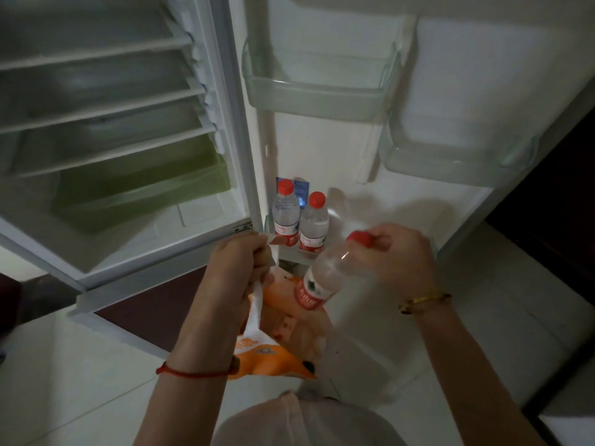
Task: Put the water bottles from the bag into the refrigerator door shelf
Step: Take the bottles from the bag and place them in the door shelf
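My right hand (397,255) grips a clear water bottle (325,278) by its red cap and neck. The bottle hangs tilted, its base over the mouth of an orange and white plastic bag (273,352). My left hand (240,265) holds the bag's white handles bunched and keeps the bag up. Two water bottles with red caps and red labels (285,212) (315,223) stand upright side by side in the lowest refrigerator door shelf (289,252), just beyond my hands. The bag's inside is mostly hidden.
The refrigerator stands open, its compartment (106,130) with glass shelves and a green drawer (138,191) at left. Two higher door shelves (315,85) (450,156) hold nothing visible. White floor tiles lie below, with a dark area at the right edge.
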{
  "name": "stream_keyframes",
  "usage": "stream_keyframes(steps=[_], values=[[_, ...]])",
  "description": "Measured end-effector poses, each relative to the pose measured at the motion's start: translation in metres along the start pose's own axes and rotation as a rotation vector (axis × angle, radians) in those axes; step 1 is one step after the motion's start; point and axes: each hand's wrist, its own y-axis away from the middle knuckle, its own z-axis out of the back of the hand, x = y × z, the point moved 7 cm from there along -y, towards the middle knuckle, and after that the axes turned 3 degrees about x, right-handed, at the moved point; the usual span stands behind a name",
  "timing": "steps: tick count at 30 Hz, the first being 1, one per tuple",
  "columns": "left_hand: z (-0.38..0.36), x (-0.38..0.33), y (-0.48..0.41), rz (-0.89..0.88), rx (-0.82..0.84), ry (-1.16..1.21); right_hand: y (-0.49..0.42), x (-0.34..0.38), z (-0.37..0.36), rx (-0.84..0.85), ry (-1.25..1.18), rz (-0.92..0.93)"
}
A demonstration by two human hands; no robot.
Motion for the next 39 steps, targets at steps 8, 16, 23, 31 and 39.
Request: stream_keyframes(steps=[8,16,23,31,39], values=[[0.002,-0.005,-0.01,-0.016,-0.005,-0.022,-0.022,0.021,0.039,-0.227,-0.015,0.104],[0.001,-0.009,-0.014,0.001,-0.018,0.034,-0.065,0.003,-0.01,-0.216,0.112,0.087],[-0.009,-0.008,-0.023,-0.003,0.003,0.017,-0.097,-0.025,-0.037,-0.128,0.217,-0.003],[-0.019,-0.012,-0.024,-0.017,0.023,-0.038,-0.104,-0.049,-0.048,-0.094,0.165,-0.032],[-0.022,-0.013,-0.019,-0.02,0.039,0.004,-0.045,-0.065,-0.051,-0.1,0.078,-0.019]])
